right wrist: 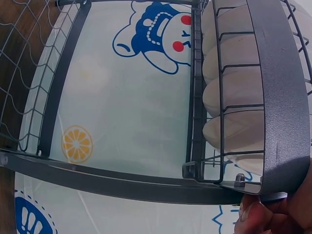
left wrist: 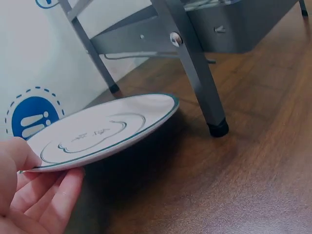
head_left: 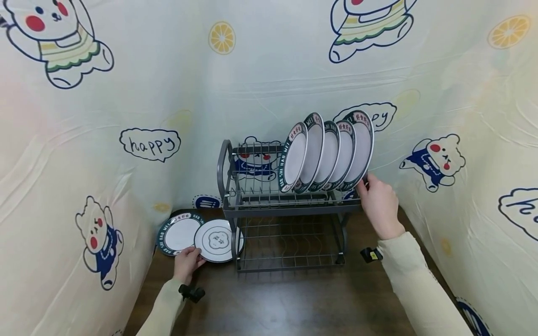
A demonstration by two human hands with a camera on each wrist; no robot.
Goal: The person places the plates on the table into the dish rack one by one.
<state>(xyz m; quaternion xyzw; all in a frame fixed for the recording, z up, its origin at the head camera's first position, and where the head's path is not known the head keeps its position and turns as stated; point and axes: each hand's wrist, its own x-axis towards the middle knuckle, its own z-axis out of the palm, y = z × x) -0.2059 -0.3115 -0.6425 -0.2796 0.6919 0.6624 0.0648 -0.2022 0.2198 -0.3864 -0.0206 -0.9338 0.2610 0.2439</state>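
My left hand [head_left: 187, 266] pinches the rim of a white plate [head_left: 217, 240] with the thumb above and fingers below. A printed mark shows on its upward face, and it is held off the wooden surface beside the rack's left leg [left wrist: 202, 87]. Behind it lies another plate [head_left: 181, 234] with a dark green lettered rim. At the right end of a grey two-tier dish rack [head_left: 290, 212], my right hand [head_left: 379, 203] grips the upper frame. Several green-rimmed plates [head_left: 295, 158] stand on edge in the rack's upper right part.
Printed cloth [head_left: 168, 84] surrounds the brown wooden surface [head_left: 269, 303] at the back and sides. The rack's lower wire tier [head_left: 290, 268] stands just above that surface, close to the held plate.
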